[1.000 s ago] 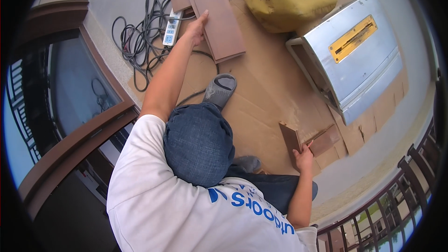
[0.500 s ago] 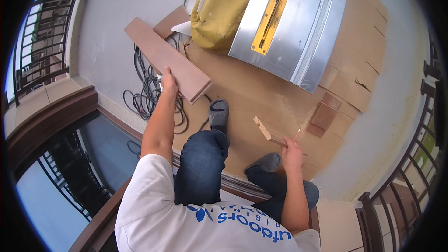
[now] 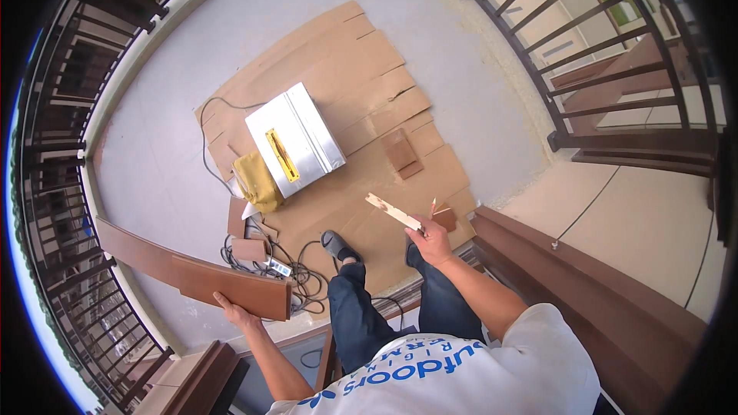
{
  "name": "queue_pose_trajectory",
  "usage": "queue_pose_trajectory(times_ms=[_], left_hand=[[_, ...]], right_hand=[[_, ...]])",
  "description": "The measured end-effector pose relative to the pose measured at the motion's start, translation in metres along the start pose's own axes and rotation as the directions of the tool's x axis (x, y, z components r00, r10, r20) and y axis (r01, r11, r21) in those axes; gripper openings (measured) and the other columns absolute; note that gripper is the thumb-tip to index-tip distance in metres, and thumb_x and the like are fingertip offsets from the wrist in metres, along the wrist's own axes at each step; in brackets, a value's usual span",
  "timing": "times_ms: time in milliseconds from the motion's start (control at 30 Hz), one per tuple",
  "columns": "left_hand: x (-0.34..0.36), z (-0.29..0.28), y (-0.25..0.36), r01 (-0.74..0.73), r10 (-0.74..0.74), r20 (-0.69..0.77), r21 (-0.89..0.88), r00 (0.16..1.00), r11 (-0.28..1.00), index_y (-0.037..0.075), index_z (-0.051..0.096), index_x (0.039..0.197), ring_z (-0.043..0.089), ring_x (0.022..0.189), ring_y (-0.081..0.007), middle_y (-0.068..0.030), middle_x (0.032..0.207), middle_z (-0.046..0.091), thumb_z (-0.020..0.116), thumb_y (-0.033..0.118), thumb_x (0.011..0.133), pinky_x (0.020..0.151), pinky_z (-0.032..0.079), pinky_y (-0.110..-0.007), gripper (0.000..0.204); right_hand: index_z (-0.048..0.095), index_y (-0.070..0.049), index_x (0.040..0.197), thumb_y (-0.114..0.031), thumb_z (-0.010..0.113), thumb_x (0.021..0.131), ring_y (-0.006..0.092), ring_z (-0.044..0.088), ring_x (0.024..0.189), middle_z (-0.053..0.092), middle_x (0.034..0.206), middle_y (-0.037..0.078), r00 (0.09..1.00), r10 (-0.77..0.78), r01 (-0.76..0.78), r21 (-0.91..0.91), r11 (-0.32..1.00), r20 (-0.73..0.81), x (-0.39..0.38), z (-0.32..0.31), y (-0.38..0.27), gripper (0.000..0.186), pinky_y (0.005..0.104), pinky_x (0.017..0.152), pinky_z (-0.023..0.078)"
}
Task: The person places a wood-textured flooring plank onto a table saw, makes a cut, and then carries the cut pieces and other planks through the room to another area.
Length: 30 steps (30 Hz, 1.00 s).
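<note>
My left hand [image 3: 240,313] grips long brown planks [image 3: 200,277] at their near edge, close to the right end. The planks overlap and stretch away to the left; my thumb and some fingers are partly hidden by them. My right hand [image 3: 432,242] is closed around a narrow pale wood strip [image 3: 390,209], which points up and left. A slim pencil [image 3: 433,205] sticks up from the same hand. Beside those fingers shows a small brown board piece [image 3: 444,220]; whether I hold it or it lies below, I cannot tell.
A silver table saw [image 3: 315,131] with a yellow cloth bag [image 3: 259,183] stands on cardboard [image 3: 361,250]. Brown offcuts [image 3: 401,152] lie right of it. Tangled dark cords [image 3: 314,280] and a power strip [image 3: 277,266] lie near my feet. Railings [image 3: 607,54] border the space.
My view has swung to the right and widened. The planks have been lifted and now extend far left in my left hand. My right hand has raised the pale strip.
</note>
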<state>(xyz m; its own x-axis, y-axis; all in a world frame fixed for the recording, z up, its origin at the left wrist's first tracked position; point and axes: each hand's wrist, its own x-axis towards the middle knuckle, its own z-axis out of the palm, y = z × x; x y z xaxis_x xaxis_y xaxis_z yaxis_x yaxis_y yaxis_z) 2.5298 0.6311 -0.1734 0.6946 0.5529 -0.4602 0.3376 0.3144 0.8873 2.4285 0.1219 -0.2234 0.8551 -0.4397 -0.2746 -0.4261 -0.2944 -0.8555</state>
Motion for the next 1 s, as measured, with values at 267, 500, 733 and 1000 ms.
queue_pose_trajectory(times_ms=[267,500,733,1000], left_hand=[[-0.134,0.101,0.263,-0.029,0.385,0.771,-0.431,0.506,0.902,0.013,0.043,0.143,0.055,0.119,-0.0278,-0.008,0.13,0.058,0.055,0.071,0.086,0.104,0.047,-0.05,0.082],[-0.129,0.211,0.311,-0.062,0.429,0.81,-0.443,0.401,0.895,0.021,0.054,0.136,0.057,0.121,-0.0281,-0.0053,0.13,0.061,0.063,0.082,0.069,0.105,0.046,-0.054,0.091],[-0.217,0.326,0.276,0.273,0.243,0.821,-0.111,-0.517,0.956,0.013,0.057,0.134,0.057,0.119,-0.0291,-0.0075,0.131,0.061,0.068,0.066,0.08,0.105,0.045,-0.047,0.077],[-0.405,0.292,0.162,-0.209,0.332,0.643,-0.616,-0.69,0.76,-0.003,0.056,0.122,0.064,0.098,-0.0257,-0.0131,0.113,0.063,0.047,0.075,0.088,0.087,0.054,-0.039,0.086]], right_hand=[[0.065,-0.008,0.115,-0.011,0.07,0.082,0.03,0.069,0.09,0.07,0.099,0.014,0.984,-0.099,0.085,-0.1,0.991,-0.15,-0.135,-0.137,-0.083,0.034,0.0379,0.079,0.055],[0.066,-0.008,0.114,-0.011,0.068,0.084,0.0343,0.068,0.092,0.07,0.102,0.015,0.793,0.02,-0.145,-0.155,0.977,-0.609,-0.33,-0.124,-0.083,0.03,0.0402,0.081,0.055],[0.065,-0.008,0.119,-0.02,0.069,0.088,0.0345,0.068,0.094,0.07,0.104,0.018,0.149,0.545,-0.449,0.434,0.781,-0.825,-0.549,0.012,-0.04,0.034,0.0403,0.08,0.053],[0.065,-0.002,0.1,-0.039,0.067,0.086,0.0458,0.063,0.093,0.067,0.1,0.026,-0.629,0.531,-0.425,0.823,0.377,-0.568,-0.661,0.109,-0.013,0.04,0.0498,0.079,0.051]])
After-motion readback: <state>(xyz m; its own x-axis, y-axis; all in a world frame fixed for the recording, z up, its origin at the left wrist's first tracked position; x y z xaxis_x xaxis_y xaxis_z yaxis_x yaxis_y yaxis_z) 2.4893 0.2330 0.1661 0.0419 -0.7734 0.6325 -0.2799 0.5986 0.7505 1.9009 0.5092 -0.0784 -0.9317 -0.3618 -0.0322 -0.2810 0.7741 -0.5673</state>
